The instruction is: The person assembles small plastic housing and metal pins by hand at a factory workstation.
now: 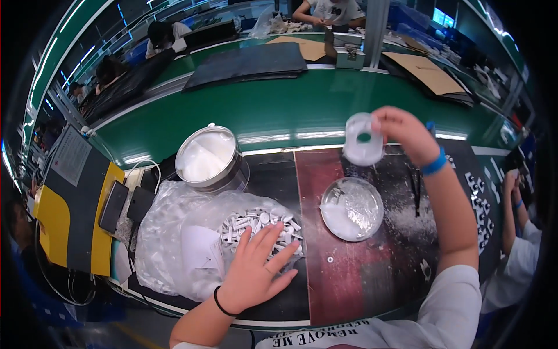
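Observation:
My left hand rests with fingers spread on a pile of small grey-white parts. These parts lie in the mouth of a clear plastic bag; a white paper slip sits on the bag. Raised at the right, my right hand pinches the rim of a translucent white plastic cup, with green showing through a round hole in it. Below the cup is a round metal dish with white material on its left side. A small white ring lies near the dish.
An open metal can of white material stands behind the bag. White powder is scattered right of the dish. Several small metal-and-black parts line the right mat. A yellow-black machine stands at left; beyond runs a green conveyor. Other people work nearby.

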Demonstrator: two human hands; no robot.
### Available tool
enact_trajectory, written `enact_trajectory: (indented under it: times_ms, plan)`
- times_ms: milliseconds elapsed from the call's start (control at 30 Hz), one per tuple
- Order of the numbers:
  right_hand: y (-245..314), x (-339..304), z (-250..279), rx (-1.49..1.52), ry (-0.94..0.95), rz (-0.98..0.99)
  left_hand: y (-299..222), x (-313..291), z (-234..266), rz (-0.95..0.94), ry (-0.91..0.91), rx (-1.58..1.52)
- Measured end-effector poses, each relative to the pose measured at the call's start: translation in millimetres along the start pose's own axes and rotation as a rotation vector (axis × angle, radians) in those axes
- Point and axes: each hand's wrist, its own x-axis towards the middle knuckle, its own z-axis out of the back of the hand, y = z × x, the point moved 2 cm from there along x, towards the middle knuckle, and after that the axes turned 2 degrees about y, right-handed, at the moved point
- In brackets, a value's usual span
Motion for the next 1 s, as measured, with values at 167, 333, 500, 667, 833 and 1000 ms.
enact_trajectory:
  times_ms: [167, 333, 500, 667, 833, 1000]
  plan:
    - [19.0, -109.7, -88.7, 0.164, 0.023, -0.051, -41.9, 1.9, 1.9, -0.141, -0.170, -0.352]
    - [16.7, -149.1, -115.2, 0.163, -0.030, 0.057, -83.7, 40.3, -5.7, -0.200, -0.206, -0.338]
    - [14.5, -144.1, -106.8, -0.118, 0.186, 0.340, -40.0, 48.9, -45.1, -0.112, -0.397, -0.524]
    - [-48.6, -125.3, 8.6, -0.723, -0.622, 0.192, -26.7, 37.1, -45.6, 0.020, -0.284, -0.986]
    - [-114.2, -142.3, 93.8, -1.024, -0.911, -0.618, -29.4, 35.1, -40.5, 0.128, -0.200, -1.289]
    - [-132.4, -135.8, 103.7, -0.956, -0.752, -0.930, -31.9, 36.0, -42.9, 0.143, -0.171, -1.360]
